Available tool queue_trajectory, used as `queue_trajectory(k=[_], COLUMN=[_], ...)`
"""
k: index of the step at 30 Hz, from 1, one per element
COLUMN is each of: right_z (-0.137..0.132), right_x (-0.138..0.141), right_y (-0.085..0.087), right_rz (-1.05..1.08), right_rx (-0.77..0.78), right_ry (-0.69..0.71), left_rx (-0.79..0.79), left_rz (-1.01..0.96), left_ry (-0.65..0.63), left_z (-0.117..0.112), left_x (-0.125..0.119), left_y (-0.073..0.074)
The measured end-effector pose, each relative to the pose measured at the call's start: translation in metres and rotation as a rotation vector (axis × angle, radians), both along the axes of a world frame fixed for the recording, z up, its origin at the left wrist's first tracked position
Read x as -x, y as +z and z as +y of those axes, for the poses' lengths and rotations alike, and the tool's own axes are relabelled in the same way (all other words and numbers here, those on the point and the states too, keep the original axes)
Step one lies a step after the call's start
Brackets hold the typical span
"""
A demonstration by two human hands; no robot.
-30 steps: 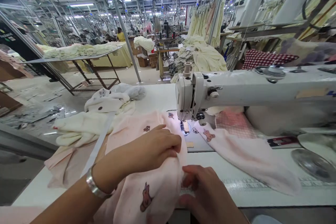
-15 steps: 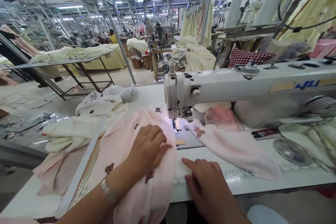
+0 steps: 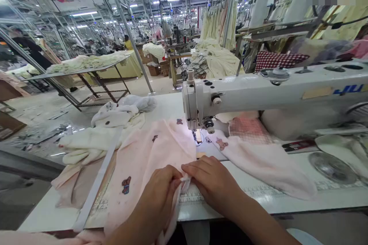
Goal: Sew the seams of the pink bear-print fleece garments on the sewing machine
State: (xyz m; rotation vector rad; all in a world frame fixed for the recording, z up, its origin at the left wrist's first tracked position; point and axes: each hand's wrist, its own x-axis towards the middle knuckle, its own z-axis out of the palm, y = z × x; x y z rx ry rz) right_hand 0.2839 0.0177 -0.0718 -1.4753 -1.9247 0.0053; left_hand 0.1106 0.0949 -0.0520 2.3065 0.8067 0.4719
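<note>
A pink fabric piece [image 3: 140, 153] with small bear patches lies over the table left of the sewing machine [image 3: 235, 97]. At its right edge, my left hand [image 3: 161, 191] pinches a fold of the cloth between thumb and fingers. My right hand [image 3: 211, 180] grips the same edge from the other side, its fingertips close to the left ones. The pinched edge stands a little above the table, in front of the needle and presser foot [image 3: 197, 136]. Part of the cloth hangs over the front edge of the table.
A pink sleeve-like piece [image 3: 267, 160] lies right of the needle. White cloth [image 3: 94, 141] is heaped on the left, beside a pale strip [image 3: 99, 180]. A round metal dish [image 3: 332, 167] sits at right. Ruler marks run along the table's front [image 3: 195, 199].
My left hand has come down from lying on the cloth to pinch its edge. My right hand has moved from the bare table onto that edge. The view has shifted slightly left.
</note>
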Motion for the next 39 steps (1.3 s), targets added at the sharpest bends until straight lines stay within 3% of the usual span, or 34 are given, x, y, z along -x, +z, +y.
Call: queue_trajectory(k=[3,8,11,14,17,19,24,30,39], right_z=[0.002,-0.012,-0.029,-0.040,-0.035,-0.025,-0.010,-0.010,-0.016], right_x=[0.001,0.003,0.006,0.007,0.004,0.001,0.001,0.003,0.003], right_y=[0.002,-0.003,-0.012,-0.018,-0.019,-0.018,-0.015,-0.013,-0.010], right_rz=[0.025,0.040,0.027,-0.054,-0.185,-0.246,-0.302,-0.342,-0.231], right_rx=[-0.031,-0.035,-0.062,-0.099,-0.053,-0.032,-0.037,-0.108,-0.177], right_ry=[-0.009,-0.027,-0.075,-0.174,-0.227,-0.227,-0.194,-0.040,0.065], left_rx=[0.071,0.006,-0.219,-0.427,-0.465,-0.461,-0.460,-0.403,-0.347], left_rz=[0.045,0.143,0.176,0.294,0.375,0.389,0.373,0.316,0.311], left_ry=[0.030,-0.111,-0.262,-0.350,-0.267,-0.195,-0.121,-0.371,-0.537], left_z=[0.000,0.002,0.011,0.029,0.051,0.063,0.073,0.074,0.084], left_x=[0.000,-0.011,-0.029,-0.048,-0.055,-0.052,-0.045,-0.055,-0.062], left_y=[0.015,0.038,0.030,0.005,-0.018,-0.024,-0.008,0.011,0.007])
